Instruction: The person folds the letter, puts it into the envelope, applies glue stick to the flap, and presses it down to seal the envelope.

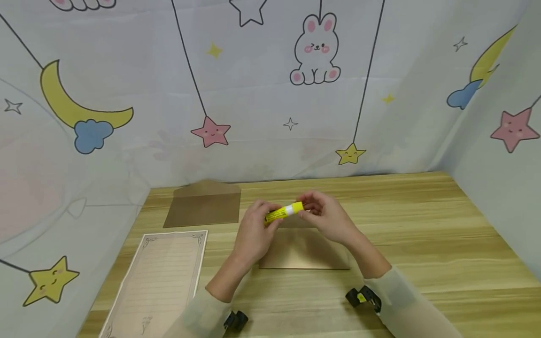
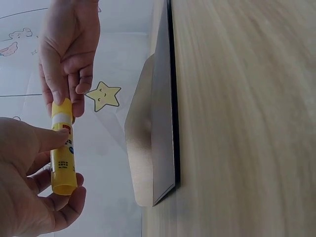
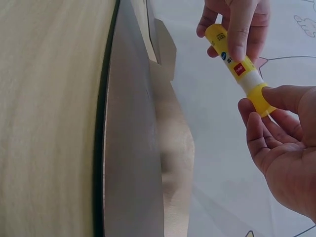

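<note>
A yellow glue stick (image 1: 276,214) with a white band is held in the air between both hands. My left hand (image 1: 255,233) grips its labelled barrel, thumb along the side. At the other end, my right hand (image 1: 328,218) pinches the yellow cap (image 3: 260,100) between thumb and fingers. In the left wrist view the cap (image 2: 61,107) sits against the white band. Below the hands a brown envelope (image 1: 304,251) lies on the table, its flap (image 2: 139,143) raised at the far side and partly hidden by the hands in the head view.
A second brown envelope (image 1: 203,210), flap open, lies at the table's back left. In front of it is a lined letter sheet (image 1: 162,277) with a decorated border. A patterned white curtain (image 1: 262,94) borders the wooden table (image 1: 439,244) at the back and sides.
</note>
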The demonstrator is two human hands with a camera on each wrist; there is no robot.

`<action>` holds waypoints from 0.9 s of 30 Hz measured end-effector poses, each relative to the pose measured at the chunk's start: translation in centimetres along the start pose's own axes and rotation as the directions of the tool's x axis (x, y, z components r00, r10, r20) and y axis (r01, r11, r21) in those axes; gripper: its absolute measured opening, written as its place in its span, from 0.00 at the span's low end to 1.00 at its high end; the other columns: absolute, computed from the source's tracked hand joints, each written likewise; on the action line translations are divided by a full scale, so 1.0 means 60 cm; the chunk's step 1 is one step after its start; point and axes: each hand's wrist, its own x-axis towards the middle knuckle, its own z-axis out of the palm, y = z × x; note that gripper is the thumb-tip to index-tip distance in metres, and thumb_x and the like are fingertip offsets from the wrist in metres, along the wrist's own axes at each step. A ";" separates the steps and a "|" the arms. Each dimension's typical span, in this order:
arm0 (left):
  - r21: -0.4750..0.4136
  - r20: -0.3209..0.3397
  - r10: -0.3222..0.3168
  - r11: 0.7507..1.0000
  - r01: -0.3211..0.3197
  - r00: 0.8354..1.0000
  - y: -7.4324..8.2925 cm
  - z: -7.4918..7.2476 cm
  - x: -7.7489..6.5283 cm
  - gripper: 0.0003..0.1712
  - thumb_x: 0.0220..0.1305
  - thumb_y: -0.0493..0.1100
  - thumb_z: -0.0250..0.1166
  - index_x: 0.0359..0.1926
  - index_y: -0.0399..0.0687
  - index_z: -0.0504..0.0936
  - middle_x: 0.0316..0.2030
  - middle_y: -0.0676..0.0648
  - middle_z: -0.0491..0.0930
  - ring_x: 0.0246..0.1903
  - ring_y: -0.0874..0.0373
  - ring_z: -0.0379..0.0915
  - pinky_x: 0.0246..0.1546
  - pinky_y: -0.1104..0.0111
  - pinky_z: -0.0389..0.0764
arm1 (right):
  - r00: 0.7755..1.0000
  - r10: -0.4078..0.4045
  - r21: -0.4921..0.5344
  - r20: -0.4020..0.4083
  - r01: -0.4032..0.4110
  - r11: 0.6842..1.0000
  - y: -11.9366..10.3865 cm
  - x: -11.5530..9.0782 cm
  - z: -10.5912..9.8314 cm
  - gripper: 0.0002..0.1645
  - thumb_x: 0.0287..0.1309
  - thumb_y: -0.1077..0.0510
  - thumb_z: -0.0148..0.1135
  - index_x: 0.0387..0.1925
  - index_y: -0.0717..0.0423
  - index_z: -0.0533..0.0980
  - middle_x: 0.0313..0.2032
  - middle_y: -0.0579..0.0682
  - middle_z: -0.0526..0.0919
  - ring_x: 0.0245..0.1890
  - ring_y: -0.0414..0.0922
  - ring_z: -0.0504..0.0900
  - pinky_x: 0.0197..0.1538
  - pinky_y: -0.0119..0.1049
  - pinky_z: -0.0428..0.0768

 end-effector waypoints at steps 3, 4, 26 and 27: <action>0.004 0.006 0.005 1.000 -0.005 1.000 -0.001 0.001 0.000 0.16 0.64 0.34 0.77 0.53 0.42 0.88 0.45 0.49 0.80 0.46 0.54 0.77 0.47 0.61 0.83 | 1.000 0.012 -0.005 0.006 -0.012 1.000 0.003 -0.002 0.000 0.17 0.70 0.65 0.69 0.58 0.61 0.79 0.51 0.55 0.85 0.49 0.50 0.85 0.49 0.36 0.86; 0.004 0.007 0.005 1.000 -0.005 1.000 -0.001 0.002 0.000 0.16 0.64 0.34 0.77 0.53 0.42 0.88 0.45 0.49 0.80 0.45 0.54 0.77 0.47 0.61 0.83 | 1.000 0.016 -0.005 0.009 -0.016 1.000 0.004 -0.002 0.000 0.17 0.71 0.65 0.69 0.58 0.61 0.79 0.52 0.55 0.85 0.49 0.50 0.86 0.49 0.37 0.86; 0.045 0.021 0.036 0.998 -0.037 0.999 -0.004 0.004 0.000 0.17 0.65 0.35 0.77 0.54 0.42 0.88 0.47 0.48 0.81 0.47 0.52 0.77 0.47 0.63 0.84 | 0.993 0.094 -0.001 0.078 -0.094 0.996 0.020 0.000 -0.003 0.27 0.72 0.55 0.71 0.66 0.60 0.75 0.48 0.58 0.86 0.43 0.53 0.88 0.48 0.41 0.87; 0.048 0.022 0.038 0.998 -0.039 0.999 -0.004 0.003 0.001 0.17 0.65 0.35 0.77 0.54 0.43 0.88 0.47 0.48 0.81 0.47 0.52 0.77 0.47 0.62 0.83 | 0.993 0.085 -0.004 0.079 -0.085 0.996 0.018 0.000 -0.004 0.29 0.70 0.56 0.72 0.67 0.60 0.74 0.49 0.56 0.86 0.44 0.51 0.88 0.47 0.39 0.87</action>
